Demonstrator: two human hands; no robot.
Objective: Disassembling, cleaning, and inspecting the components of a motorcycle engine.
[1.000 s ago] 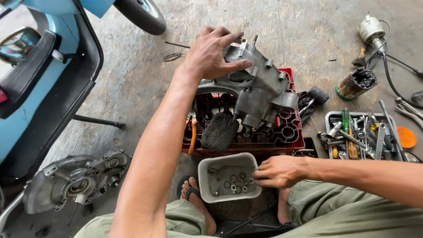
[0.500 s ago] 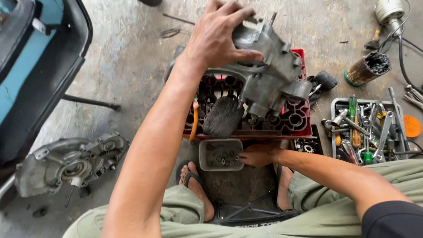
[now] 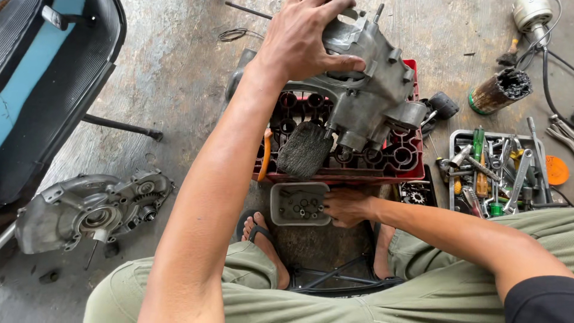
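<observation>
Grey cast metal filled our left hand (image 3: 308,42): its fingers (image 3: 335,63) were spread wide and clamped over the top of the engine casing (image 3: 365,96), thumb hooked round the near edge, holding it tilted on the red plastic crate (image 3: 406,164). Just below that grip a dark wire brush (image 3: 304,149) leaned against the crate's front, with an orange-handled tool (image 3: 263,155) beside it.

Our right hand (image 3: 347,206) lay lower and nearer to us, its fingers curled loosely together at the rim of the small grey tub (image 3: 278,209) and reaching among the loose nuts and washers inside; whether they had pinched one we could not tell.

Judging from this, the strip-down looked well advanced: the casing was bare of its cover, small fasteners were already gathered in the tub, and a second casing half (image 3: 89,209) with its gears showing lay on the concrete floor well to the left of our hands. What was left seemed to be the cleaning or refitting of the held casing, still with studs sticking out.

Out to the right of the fingers sat a metal tray of spanners and screwdrivers (image 3: 496,173), farther off a round tin of bits (image 3: 499,90), and far left the blue scooter body (image 3: 42,72).
</observation>
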